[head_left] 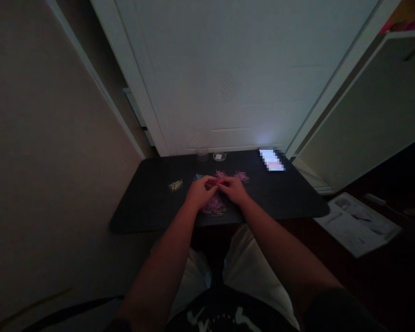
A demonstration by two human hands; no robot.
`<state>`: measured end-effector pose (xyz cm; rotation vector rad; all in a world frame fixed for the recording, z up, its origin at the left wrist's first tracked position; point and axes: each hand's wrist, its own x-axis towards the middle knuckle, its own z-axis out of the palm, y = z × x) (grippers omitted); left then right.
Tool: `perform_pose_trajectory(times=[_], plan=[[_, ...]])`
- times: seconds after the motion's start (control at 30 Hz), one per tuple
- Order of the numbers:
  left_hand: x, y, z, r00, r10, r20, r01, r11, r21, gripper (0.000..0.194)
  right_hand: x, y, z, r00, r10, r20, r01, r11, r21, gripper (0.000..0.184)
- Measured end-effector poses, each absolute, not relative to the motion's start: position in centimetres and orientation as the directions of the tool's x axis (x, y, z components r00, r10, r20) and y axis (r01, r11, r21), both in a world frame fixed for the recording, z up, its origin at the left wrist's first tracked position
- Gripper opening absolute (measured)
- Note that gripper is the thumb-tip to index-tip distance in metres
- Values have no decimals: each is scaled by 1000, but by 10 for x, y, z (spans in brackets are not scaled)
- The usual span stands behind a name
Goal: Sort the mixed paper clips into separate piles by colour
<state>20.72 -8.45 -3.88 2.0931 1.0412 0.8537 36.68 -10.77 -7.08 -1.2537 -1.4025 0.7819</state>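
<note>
My left hand (199,190) and my right hand (234,189) meet over the middle of a dark table, fingertips pinched together. Whatever lies between the fingers is too small and dim to make out. Below them, near the table's front edge, spreads a mixed pile of thin coloured sticks (214,206), mostly pink and purple. Beyond my fingers sit a pink pile (220,174) and a pinkish-purple pile (241,176). A small blue pile (198,176) shows partly behind my left hand. Farther left lies a pale yellow pile (175,185).
The dark table (141,198) stands against a white panelled door (263,69). At its back edge are a clear round container (202,154) and a round lid (219,157) with a white label. A lit phone (271,159) lies at back right. Printed sheets (358,223) are on the floor.
</note>
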Motion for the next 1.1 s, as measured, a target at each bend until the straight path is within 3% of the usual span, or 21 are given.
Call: perform_pose_trajectory(times=[0.73, 1.1], plan=[[191, -67, -41, 530, 801, 278, 450, -544, 708, 16, 363, -108, -69, 41, 970, 239, 346, 211, -914, 14], [186, -66, -58, 426, 864, 268, 395, -444, 804, 20, 361, -110, -64, 48, 980, 191, 300, 168, -939, 15]])
